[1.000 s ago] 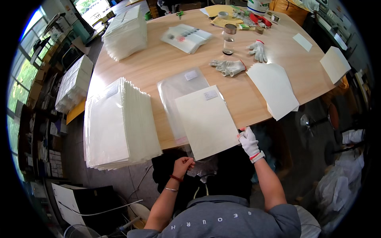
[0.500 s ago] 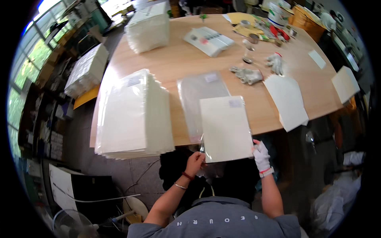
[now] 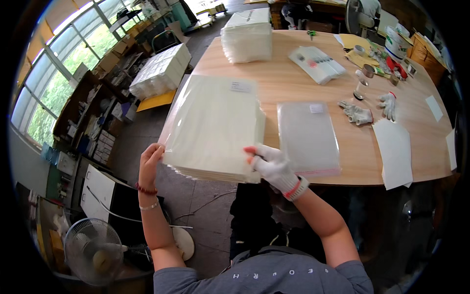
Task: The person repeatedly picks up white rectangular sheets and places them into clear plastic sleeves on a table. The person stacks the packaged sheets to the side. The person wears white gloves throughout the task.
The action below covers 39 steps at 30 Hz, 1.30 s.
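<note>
A cream-white sheet pack in a clear plastic sleeve (image 3: 208, 125), with a small label near its far right corner, lies on or just above a tall stack of like packs (image 3: 215, 175) at the table's left. My bare left hand (image 3: 152, 158) pinches the sleeve's near left corner. At the near right corner is my right hand (image 3: 271, 166), in a white glove with orange fingertips; its fingers are closed on the edge and slightly blurred. A flat clear plastic sleeve pile (image 3: 309, 137) lies right of the stack.
The wooden table (image 3: 355, 171) also bears loose work gloves (image 3: 356, 113), white sheets (image 3: 394, 152), a glass jar (image 3: 361, 88), a printed plastic pack (image 3: 317, 64) and another wrapped stack (image 3: 247, 36). A floor fan (image 3: 93, 250) stands at the lower left.
Both hands have carried the sleeved pack left, from over the clear sleeves to the tall stack. The view has swung left, so the table appears farther right.
</note>
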Tool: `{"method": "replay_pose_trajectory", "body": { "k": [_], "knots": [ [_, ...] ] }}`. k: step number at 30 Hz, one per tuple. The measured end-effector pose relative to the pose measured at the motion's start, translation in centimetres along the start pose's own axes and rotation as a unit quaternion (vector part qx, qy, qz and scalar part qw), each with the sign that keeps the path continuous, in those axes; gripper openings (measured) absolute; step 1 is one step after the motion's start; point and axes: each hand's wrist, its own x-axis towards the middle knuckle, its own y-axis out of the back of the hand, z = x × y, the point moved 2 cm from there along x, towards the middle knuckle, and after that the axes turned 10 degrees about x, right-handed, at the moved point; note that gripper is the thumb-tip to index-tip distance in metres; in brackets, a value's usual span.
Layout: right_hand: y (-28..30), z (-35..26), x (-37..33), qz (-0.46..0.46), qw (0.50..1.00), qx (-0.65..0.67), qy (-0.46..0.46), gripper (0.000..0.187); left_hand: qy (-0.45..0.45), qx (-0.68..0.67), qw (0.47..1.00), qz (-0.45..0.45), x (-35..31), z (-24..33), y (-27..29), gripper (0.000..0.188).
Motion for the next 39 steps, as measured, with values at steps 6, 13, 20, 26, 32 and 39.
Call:
{"method": "replay_pose_trajectory", "body": {
  "k": [6, 13, 20, 26, 32, 39],
  "knots": [
    [-2.6, 2.0, 3.3, -0.034, 0.975, -0.201, 0.084, 0.025, -0.136, 0.503, 0.825, 0.219, 0.8, -4.9, -0.9, 0.037],
    [2.7, 3.0, -3.0, 0.002, 0.989, 0.148, -0.025, 0.022, -0.187, 0.504, 0.833, -0.131, 1.2, -1.3, -10.1, 0.051],
    [27.8, 6.5, -22.5, 0.6, 0.721, 0.182, 0.294, 0.008, -0.172, 0.517, 0.833, -0.094, 1.8, -2.3, -10.2, 0.063],
    [36.7, 3.0, -30.5, 0.632, 0.666, 0.349, 0.185, 0.054, -0.39, 0.325, 0.861, 0.032, -2.5, 2.5, -11.4, 0.053],
    [37.1, 0.3, -30.5, 0.691, 0.652, 0.295, 0.101, 0.048, -0.468, 0.091, 0.861, -0.177, -6.1, 8.6, -22.9, 0.012],
    [36.8, 0.2, -30.2, 0.612, 0.704, 0.349, 0.089, 0.042, -0.378, 0.124, 0.881, -0.255, -5.8, 3.2, -36.8, 0.02]
  ]
}}
